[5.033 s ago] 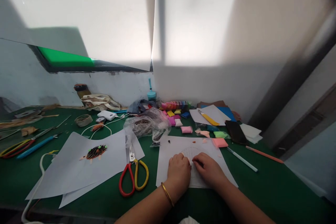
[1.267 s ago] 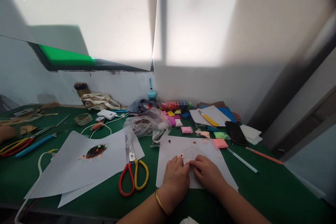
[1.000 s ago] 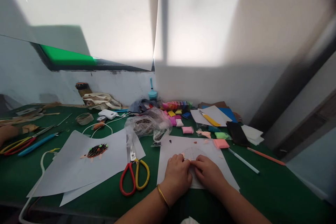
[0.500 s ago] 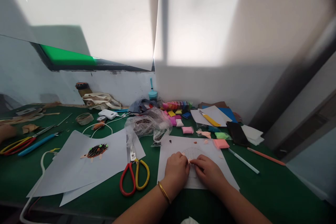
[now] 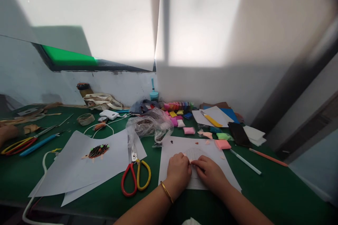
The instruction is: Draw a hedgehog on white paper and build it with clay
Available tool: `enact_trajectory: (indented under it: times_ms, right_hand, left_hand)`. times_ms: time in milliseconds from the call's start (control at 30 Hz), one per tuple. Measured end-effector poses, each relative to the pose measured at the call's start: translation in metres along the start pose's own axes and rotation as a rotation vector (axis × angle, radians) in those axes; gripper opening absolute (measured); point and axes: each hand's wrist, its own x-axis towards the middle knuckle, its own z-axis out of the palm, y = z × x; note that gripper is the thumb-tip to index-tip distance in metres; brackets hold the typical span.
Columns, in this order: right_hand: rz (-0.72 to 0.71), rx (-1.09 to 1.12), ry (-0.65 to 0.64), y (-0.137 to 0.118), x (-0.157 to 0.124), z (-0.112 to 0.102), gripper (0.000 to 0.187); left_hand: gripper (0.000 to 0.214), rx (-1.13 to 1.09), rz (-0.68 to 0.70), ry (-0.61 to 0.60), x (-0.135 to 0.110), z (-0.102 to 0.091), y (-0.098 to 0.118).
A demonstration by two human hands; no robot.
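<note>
My left hand, with a gold bangle on its wrist, rests on a white sheet with its fingers curled and closed. Opposite it, my right hand pinches with thumb and forefinger. Their fingertips meet at a small bit of peach clay, mostly covered by the fingers. Under and behind the hands shows a faint pencil drawing. Small clay scraps and a dark speck lie on the sheet. A coral clay block sits at its upper right edge.
Red-and-yellow-handled scissors lie left of my sheet. Further left, a paper bears a hedgehog figure. Behind are a clear plastic bag, clay packets and a yellow cutter. A white pen lies right. Another person's hand is far left.
My view has shifted very slightly. Both hands stay together at the same spot on the sheet, with hardly any visible finger movement.
</note>
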Motion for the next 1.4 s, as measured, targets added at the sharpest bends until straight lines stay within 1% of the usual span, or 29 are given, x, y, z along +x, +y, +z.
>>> enact_trajectory:
  times_ms: [300,433,667,833,1067,1200,1400]
  right_hand:
    - [-0.004,-0.011,0.002,-0.002,0.000,-0.001,0.033]
    - [0.005,-0.001,0.005,-0.002,0.000,-0.002,0.032]
    - [0.002,0.013,0.017,-0.001,0.001,-0.001,0.031]
    - [0.006,0.012,0.011,-0.002,0.001,-0.002,0.032]
    - [-0.011,0.002,0.002,-0.002,0.000,-0.001,0.034]
    - [0.002,-0.010,0.004,-0.002,0.000,-0.001,0.034]
    - [0.008,-0.011,0.008,-0.002,0.000,-0.001,0.033]
  left_hand:
    - [0.012,-0.056,-0.012,0.028,-0.004,-0.001,-0.001]
    - [0.012,-0.063,-0.031,0.000,-0.003,-0.004,0.003]
    - [0.015,-0.015,-0.058,-0.005,-0.001,-0.007,0.008]
    - [0.018,0.034,-0.068,-0.049,0.003,-0.007,0.009]
    - [0.018,0.034,-0.042,-0.020,0.004,-0.001,0.006]
    - [0.018,0.030,-0.041,-0.018,0.003,0.001,0.005]
    - [0.018,0.027,-0.018,-0.008,-0.004,-0.004,0.005]
